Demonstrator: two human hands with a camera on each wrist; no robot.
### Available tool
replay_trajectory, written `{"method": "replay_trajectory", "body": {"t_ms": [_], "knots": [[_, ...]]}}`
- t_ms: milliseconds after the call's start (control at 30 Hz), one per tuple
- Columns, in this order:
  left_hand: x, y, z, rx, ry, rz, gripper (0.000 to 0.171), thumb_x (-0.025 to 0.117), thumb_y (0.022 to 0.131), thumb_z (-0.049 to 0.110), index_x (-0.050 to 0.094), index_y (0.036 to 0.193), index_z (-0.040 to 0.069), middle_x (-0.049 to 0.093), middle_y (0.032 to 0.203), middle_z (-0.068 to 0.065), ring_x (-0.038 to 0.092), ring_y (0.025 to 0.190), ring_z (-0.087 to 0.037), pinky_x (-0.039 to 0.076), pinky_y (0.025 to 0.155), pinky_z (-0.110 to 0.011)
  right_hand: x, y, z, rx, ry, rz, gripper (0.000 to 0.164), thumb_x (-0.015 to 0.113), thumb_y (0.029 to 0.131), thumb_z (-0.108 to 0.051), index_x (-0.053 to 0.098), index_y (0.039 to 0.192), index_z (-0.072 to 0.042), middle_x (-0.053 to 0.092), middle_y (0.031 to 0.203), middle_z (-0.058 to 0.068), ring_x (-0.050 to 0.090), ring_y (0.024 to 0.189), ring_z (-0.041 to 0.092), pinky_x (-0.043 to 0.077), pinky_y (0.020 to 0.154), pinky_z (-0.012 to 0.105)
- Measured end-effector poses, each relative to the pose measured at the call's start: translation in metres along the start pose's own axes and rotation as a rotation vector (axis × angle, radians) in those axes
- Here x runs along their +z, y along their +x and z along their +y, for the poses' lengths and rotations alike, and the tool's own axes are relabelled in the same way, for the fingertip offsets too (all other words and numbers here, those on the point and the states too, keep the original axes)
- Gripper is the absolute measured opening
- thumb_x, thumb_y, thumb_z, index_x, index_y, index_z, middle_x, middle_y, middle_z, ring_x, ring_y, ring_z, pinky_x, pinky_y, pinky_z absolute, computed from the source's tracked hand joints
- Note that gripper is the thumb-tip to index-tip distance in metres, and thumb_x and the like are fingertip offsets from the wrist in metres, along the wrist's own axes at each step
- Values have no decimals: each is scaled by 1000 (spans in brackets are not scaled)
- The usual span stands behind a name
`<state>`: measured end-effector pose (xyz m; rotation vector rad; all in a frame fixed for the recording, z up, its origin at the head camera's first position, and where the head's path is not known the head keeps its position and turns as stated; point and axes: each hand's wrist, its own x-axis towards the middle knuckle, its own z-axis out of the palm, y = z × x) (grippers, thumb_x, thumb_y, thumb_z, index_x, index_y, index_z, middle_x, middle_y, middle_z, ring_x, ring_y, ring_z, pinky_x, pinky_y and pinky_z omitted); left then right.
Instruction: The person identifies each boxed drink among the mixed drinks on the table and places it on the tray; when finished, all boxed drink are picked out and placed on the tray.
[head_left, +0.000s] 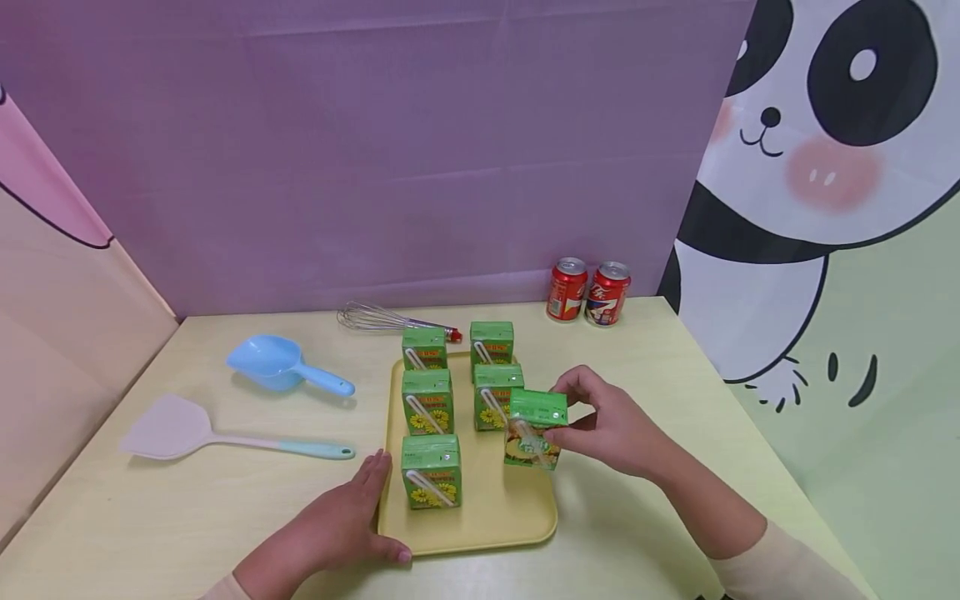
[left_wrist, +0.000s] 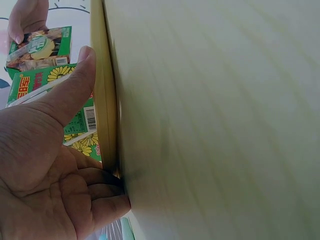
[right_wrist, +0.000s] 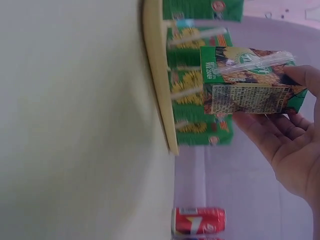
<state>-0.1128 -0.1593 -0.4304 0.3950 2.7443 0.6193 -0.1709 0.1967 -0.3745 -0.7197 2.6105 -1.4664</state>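
My right hand (head_left: 611, 425) pinches a green drink carton (head_left: 536, 446) by its upper part, thumb on one side and fingers on the other. In the right wrist view this carton (right_wrist: 252, 95) is held off the tray, with a wrapped straw on its printed face. Several green cartons with yellow flowers and straws, such as the front-left one (head_left: 431, 483), stand upright in two rows on a yellow tray (head_left: 495, 521). At the tray's front-left corner rests my left hand (head_left: 337, 517), thumb by the front edge and fingers along the left side. Its fingertips partly hide behind the rim.
Left of the tray lie a blue scoop (head_left: 277, 362) and a pale spatula (head_left: 180, 429). A whisk (head_left: 382, 318) is behind the cartons. Two red cans (head_left: 567, 292) stand at the back right, before a purple cloth wall (head_left: 375, 167).
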Motion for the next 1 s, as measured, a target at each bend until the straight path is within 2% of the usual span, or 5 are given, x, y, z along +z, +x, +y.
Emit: {"method": "replay_trajectory", "body": {"t_ms": [233,433,1000], "knots": [[0,0,-2,22,-5,12,129,84,60,61,22,154,-3,25,159,-24,32,143,-40,39,109,-55,22,-2,-1,28,18,-105,43,79,83,-23,50,113,-14,63,105,4,61,103,27,59,80,28],[1,0,-2,26,-4,17,129,84,60,61,22,154,-3,25,159,-24,33,142,-41,40,108,-55,31,-1,3,43,25,-143,44,79,83,-23,50,113,-13,63,104,5,61,103,28,59,81,28],[0,1,-2,30,5,17,129,83,60,63,22,154,-3,25,159,-23,34,142,-40,41,108,-54,27,5,17,66,55,-236,47,77,86,-26,47,119,-13,62,108,6,59,107,29,58,83,29]]}}
